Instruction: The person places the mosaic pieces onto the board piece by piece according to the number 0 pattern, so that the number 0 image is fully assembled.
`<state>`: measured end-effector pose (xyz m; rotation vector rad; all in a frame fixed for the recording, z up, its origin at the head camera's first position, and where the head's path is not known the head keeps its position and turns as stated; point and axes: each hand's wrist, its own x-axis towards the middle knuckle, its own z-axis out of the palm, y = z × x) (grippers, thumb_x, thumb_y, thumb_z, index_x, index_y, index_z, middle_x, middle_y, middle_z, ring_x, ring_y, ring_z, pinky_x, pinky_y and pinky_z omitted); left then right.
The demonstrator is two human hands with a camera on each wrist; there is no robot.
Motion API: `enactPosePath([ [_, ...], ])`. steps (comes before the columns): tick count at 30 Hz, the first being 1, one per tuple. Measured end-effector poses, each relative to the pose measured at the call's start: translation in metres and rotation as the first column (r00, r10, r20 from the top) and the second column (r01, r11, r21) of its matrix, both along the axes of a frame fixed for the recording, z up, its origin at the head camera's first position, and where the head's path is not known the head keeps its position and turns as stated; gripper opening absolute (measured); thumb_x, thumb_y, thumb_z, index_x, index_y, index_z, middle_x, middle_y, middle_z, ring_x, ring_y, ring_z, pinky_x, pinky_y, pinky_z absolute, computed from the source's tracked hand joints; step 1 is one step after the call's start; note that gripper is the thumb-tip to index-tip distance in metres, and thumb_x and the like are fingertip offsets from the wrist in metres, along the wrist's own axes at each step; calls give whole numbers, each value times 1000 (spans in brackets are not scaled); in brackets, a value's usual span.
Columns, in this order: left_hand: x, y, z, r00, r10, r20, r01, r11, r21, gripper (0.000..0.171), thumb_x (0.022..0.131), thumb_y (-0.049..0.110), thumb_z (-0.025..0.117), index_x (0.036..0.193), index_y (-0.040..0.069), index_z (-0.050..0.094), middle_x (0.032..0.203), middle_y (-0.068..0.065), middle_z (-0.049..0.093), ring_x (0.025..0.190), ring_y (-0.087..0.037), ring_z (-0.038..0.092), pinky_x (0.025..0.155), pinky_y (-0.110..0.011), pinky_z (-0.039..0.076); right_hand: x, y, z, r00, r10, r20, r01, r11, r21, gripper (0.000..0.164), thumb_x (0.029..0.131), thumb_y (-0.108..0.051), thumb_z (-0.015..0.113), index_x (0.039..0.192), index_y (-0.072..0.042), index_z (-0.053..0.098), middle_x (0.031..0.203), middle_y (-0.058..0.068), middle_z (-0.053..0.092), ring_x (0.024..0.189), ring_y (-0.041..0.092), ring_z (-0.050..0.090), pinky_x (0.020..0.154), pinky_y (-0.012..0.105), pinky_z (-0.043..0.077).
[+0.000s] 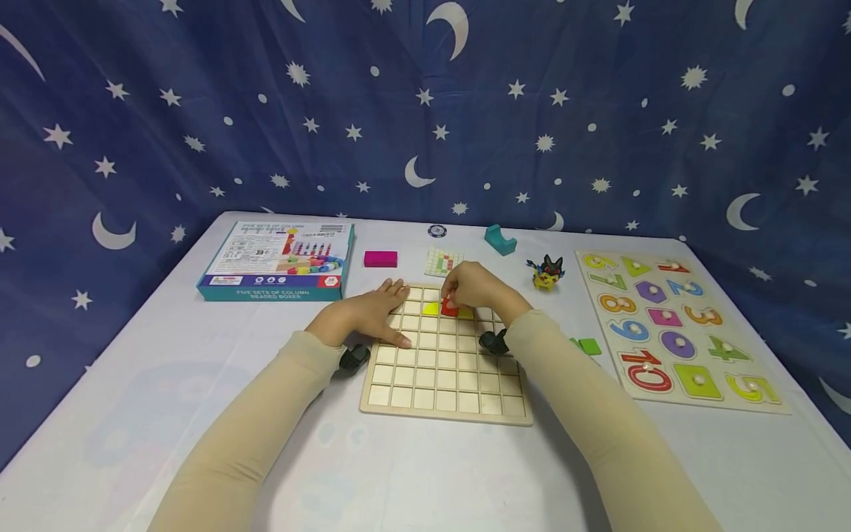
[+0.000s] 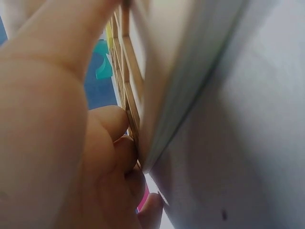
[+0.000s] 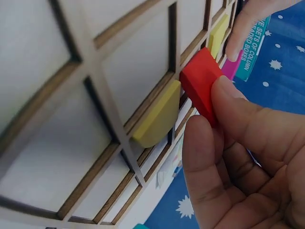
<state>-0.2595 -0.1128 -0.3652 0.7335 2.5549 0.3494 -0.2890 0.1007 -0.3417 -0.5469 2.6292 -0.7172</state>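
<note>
A wooden grid board (image 1: 425, 377) lies on the table between both arms. My right hand (image 1: 473, 284) pinches a red square tile (image 3: 202, 83) between thumb and fingers, tilted over a cell near the board's far edge. Yellow tiles sit on either side of it: one to the left (image 1: 431, 308) and one to the right (image 3: 159, 117). Spread over the board's left edge, my left hand (image 1: 368, 314) rests with its thumb on the grid and its other fingers along the far left side. The left wrist view shows its fingers against the board's edge (image 2: 167, 105).
Beyond the board lie a small patterned grid card (image 1: 442, 261), a magenta block (image 1: 380, 259), a teal piece (image 1: 500, 240) and a round chip (image 1: 436, 230). A boxed set (image 1: 279, 262) is at left. On the right are a figurine (image 1: 547, 273), green tiles (image 1: 589, 346) and a number puzzle (image 1: 671, 332).
</note>
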Motion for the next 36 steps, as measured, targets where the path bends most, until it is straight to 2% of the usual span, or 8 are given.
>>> enactPosePath([
  [5, -1, -1, 0, 1000, 2, 3, -2, 1000, 8, 109, 74, 55, 69, 148, 4, 7, 155, -13, -2, 142, -31, -7, 115, -47, 5, 0, -2, 0, 1000, -4, -14, 4, 1000, 28, 12, 80, 2, 66, 89, -5, 71, 83, 5, 64, 70, 16, 50, 60, 23, 44],
  [12, -2, -1, -1, 1000, -7, -5, 7, 1000, 10, 109, 74, 55, 68, 148, 3, 7, 154, -15, -2, 142, -33, -7, 115, -47, 5, 0, -6, -3, 999, 34, -43, -31, 997, 68, 16, 81, 1, 65, 94, -5, 73, 95, 6, 69, 90, 18, 58, 79, 29, 50],
  [16, -3, -2, -2, 1000, -9, -8, 9, 1000, 9, 109, 74, 55, 68, 148, 3, 7, 155, -15, -2, 142, -32, -7, 115, -47, 5, 0, -8, -5, 998, 32, -55, -27, 995, 99, 18, 81, 0, 65, 97, -6, 73, 98, 6, 69, 93, 19, 59, 84, 32, 50],
  [20, -3, -2, -1, 1000, -6, 8, 6, 1000, 25, 112, 72, 58, 68, 148, 3, 8, 155, -14, -2, 142, -31, -8, 115, -46, 4, 1, -8, -7, 998, 35, -58, -28, 993, 111, 19, 82, 0, 66, 98, -6, 72, 98, 6, 69, 91, 18, 59, 85, 31, 50],
  [25, -2, -4, -2, 1000, -10, 22, 9, 998, 54, 118, 67, 65, 68, 148, 3, 9, 155, -15, -2, 142, -32, -8, 114, -48, 3, 4, 1, -3, 998, 36, -53, -32, 997, 69, 20, 83, -2, 65, 102, -5, 71, 95, 7, 68, 88, 20, 59, 80, 30, 50],
  [29, -1, -3, 0, 1000, -6, 19, 5, 999, 35, 113, 71, 59, 69, 148, 3, 8, 155, -14, -3, 142, -31, -8, 115, -46, 3, 5, 15, 3, 998, 29, -47, -27, 999, 40, 21, 84, -4, 64, 104, -3, 70, 94, 9, 67, 86, 20, 59, 75, 30, 50],
  [36, 0, -2, -1, 1000, -14, -3, 14, 1000, 15, 109, 74, 55, 68, 147, 2, 7, 154, -15, -2, 141, -33, -7, 114, -48, 5, 6, 51, 8, 998, -5, -64, 9, 998, 68, 21, 83, -6, 64, 102, -3, 71, 93, 8, 69, 83, 19, 58, 73, 30, 49],
])
